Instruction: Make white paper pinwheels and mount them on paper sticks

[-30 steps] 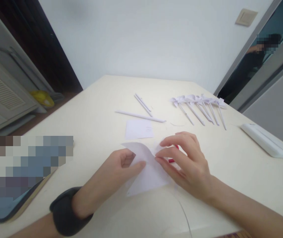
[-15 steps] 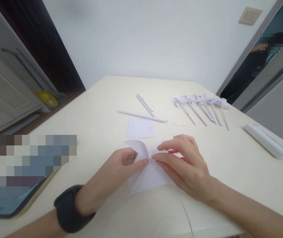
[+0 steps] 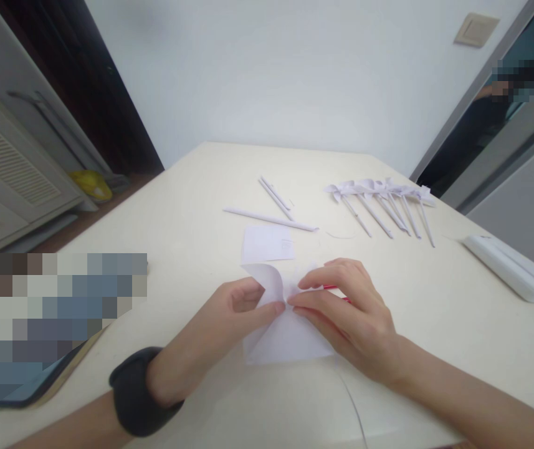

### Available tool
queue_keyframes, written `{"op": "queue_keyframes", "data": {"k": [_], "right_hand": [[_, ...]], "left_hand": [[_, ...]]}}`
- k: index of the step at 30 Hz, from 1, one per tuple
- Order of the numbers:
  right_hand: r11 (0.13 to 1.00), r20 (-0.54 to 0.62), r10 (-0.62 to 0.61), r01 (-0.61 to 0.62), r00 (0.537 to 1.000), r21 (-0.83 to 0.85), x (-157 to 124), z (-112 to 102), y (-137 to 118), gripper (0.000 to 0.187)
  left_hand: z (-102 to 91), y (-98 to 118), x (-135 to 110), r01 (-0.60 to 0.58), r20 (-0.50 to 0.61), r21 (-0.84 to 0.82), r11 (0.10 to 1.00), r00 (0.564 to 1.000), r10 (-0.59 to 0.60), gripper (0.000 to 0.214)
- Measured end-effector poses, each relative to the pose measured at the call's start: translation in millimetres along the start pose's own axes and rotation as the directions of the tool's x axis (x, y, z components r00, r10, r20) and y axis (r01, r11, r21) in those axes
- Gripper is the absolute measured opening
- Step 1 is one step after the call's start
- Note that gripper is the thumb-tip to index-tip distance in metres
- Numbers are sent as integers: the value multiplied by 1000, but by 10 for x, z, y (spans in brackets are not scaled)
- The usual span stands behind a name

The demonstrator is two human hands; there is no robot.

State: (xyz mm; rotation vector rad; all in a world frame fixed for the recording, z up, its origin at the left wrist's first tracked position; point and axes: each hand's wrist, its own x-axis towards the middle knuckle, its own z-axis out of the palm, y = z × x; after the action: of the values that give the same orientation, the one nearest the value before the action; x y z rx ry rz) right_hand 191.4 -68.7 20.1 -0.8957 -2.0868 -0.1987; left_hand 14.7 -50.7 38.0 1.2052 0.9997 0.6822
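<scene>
My left hand, with a black band on its wrist, pinches a white paper sheet. One corner is curled inward, and my thumb presses near the sheet's middle. Opposite, my right hand is closed, thumb and index tips together at that same middle spot on the paper; anything small between them is hidden. Behind the right hand, red handles show in part, apparently of scissors. A thin wire or thread runs from under the paper to the table's front edge.
Beyond the hands lie a flat paper piece and several rolled paper sticks. Finished paper pinwheels lie in a row at the back right. A white packet is at the right edge, a blurred-out object at left.
Both hands stay at the paper's middle, closing in slightly. The curled corner has folded a little further inward. The whole view has shifted slightly.
</scene>
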Motion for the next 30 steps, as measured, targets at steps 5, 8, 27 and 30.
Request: {"op": "queue_keyframes", "data": {"k": [5,8,27,30], "right_hand": [[1000,26,-16,17,1000,-4,-9,29,-1,11],[1000,51,-22,23,998,-14,-2,39,10,9],[998,103,-64,63,993,16,-24,36,76,32],[995,100,-99,99,990,3,-19,22,69,34]], "left_hand": [[-10,-17,0,4,-2,-24,1000,1000,-4,26],[-24,-30,1,35,-18,14,999,999,-35,21],[-71,-51,21,27,-85,38,999,996,-23,25],[-117,-77,21,10,-52,64,998,999,-7,22]]}}
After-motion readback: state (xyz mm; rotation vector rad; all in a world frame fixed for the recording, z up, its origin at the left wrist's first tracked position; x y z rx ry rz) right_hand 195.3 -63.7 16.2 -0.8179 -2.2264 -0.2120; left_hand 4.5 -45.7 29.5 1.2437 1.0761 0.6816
